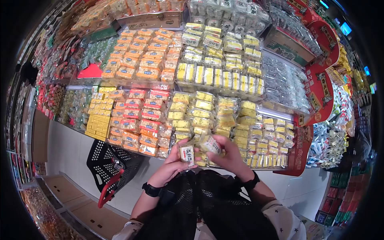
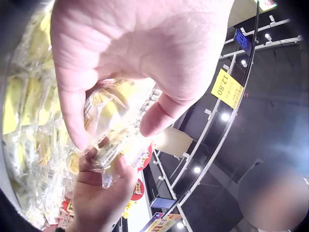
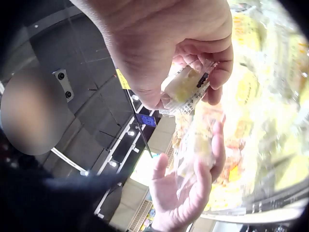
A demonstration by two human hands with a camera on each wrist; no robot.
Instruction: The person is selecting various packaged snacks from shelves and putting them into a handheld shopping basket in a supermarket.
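In the head view, my left hand (image 1: 170, 166) grips a clear-wrapped snack packet (image 1: 187, 155), its white label with dark characters turned upward. My right hand (image 1: 231, 157) pinches a second small wrapped snack packet (image 1: 211, 145) close beside it, tilted. Fingers and thumb clasp the yellowish left packet (image 2: 113, 104) from both sides in the left wrist view. The right wrist view shows the right packet (image 3: 186, 89) between thumb and fingers, its clear wrapper crinkled. Both hands are held in front of the chest, over the near edge of the snack display (image 1: 202, 112).
Tiered bins hold orange packs (image 1: 150, 60), yellow packs (image 1: 216, 76) and red-labelled packs (image 1: 152, 114). A black shopping basket (image 1: 100, 156) with a red handle (image 1: 110, 190) is at the left, below the display. Red signboards (image 1: 320, 90) edge the right side.
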